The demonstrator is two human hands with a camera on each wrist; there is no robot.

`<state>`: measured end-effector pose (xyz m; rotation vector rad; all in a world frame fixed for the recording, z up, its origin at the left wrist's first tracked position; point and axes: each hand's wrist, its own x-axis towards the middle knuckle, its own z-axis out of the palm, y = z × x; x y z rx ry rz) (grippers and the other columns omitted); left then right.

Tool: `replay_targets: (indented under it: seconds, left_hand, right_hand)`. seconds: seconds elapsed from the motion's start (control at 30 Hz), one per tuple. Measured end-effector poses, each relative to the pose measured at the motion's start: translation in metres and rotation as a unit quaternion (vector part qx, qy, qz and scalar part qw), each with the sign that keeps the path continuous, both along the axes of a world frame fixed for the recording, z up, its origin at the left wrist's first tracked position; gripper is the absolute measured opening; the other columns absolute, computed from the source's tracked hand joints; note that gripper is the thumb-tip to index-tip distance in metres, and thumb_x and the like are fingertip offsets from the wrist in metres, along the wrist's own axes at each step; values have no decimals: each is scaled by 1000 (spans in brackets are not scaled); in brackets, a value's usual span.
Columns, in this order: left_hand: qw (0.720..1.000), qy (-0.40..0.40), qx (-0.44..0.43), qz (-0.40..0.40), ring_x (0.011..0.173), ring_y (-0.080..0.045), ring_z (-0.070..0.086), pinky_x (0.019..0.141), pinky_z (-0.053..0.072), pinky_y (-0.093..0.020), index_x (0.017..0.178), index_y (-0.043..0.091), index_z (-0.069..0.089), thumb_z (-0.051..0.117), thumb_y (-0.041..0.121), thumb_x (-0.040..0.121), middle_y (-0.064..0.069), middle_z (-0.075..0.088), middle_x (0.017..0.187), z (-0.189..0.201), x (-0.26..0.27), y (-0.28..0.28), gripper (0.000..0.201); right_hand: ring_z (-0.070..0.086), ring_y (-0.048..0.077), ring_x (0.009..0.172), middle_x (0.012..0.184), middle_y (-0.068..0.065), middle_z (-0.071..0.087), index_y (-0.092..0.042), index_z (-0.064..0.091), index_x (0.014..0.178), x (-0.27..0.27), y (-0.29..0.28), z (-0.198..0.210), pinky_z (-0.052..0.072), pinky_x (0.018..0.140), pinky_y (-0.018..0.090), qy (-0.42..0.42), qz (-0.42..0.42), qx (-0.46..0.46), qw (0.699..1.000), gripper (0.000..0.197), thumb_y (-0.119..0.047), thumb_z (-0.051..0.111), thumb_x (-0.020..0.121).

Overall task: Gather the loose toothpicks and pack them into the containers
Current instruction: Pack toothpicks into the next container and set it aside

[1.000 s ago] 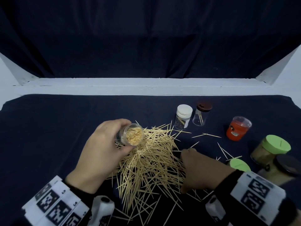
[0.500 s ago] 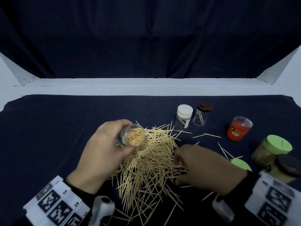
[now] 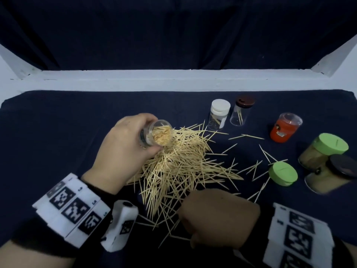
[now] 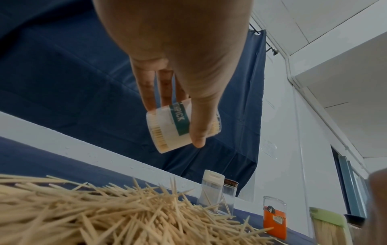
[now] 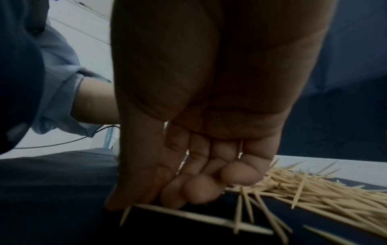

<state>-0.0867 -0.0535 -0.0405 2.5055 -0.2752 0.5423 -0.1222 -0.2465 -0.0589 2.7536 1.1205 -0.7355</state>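
- Two hands work over the dark surface. Farthest left, the left hand has its grip curled round a clear jar, thumb on one side and fingers on the other.
- The jar is tilted, its long axis running up-left to down-right in the head view, its open mouth facing the camera and the pile below it. It is packed with toothpicks seen end-on.
- Only the left wrist view shows the jar's side: a green label strip with lettering partly covered by the thumb, and the jar held clear of the pile.
- The pile lies mid-surface between the hands; its sticks point every way, with a loose fan towards the near edge.
- The right hand sits at the pile's near right edge. The head view shows only its back, so the grip is hidden there.
- The right wrist view shows the palm side: fingers curled in, tips down by the toothpicks on the cloth. One stick shows between two fingers; whether the grip truly holds any I cannot tell, as it is dim and blurred.
- Further right stand a white-capped jar, a brown-capped jar and an orange jar; strays lie scattered before them.
- At the right rim, a green lid, a green-capped jar and a dark-capped jar.
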Motion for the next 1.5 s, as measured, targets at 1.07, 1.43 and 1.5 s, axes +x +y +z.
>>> replay_targets:
  seconds: [1.07, 1.43, 1.5]
  left_hand:
    - [999, 31, 2, -13, 98, -14, 56, 83, 50, -41, 107, 23, 60, 84, 29, 66, 9, 63, 100, -1, 6, -9, 48]
    - [999, 35, 0, -12, 97, -13, 55, 82, 49, -38, 107, 23, 61, 84, 28, 65, 10, 62, 99, -1, 7, -11, 49]
    - [999, 38, -1, -13, 98, -13, 54, 81, 49, -37, 108, 23, 61, 84, 26, 65, 12, 61, 98, -2, 7, -11, 49]
  right_hand:
    - [53, 20, 66, 73, -2, 46, -14, 45, 71, 23, -21, 13, 42, 58, 26, -77, -104, -25, 991, 24, -29, 60, 83]
    - [37, 23, 123, 130, 1, 36, -16, 33, 137, 71, -43, 15, 44, 97, 47, -32, -204, -50, 977, 114, -69, 79, 47]
    - [37, 22, 123, 128, 1, 33, -15, 33, 135, 67, -37, 8, 46, 95, 47, -32, -182, -62, 981, 108, -64, 81, 51]
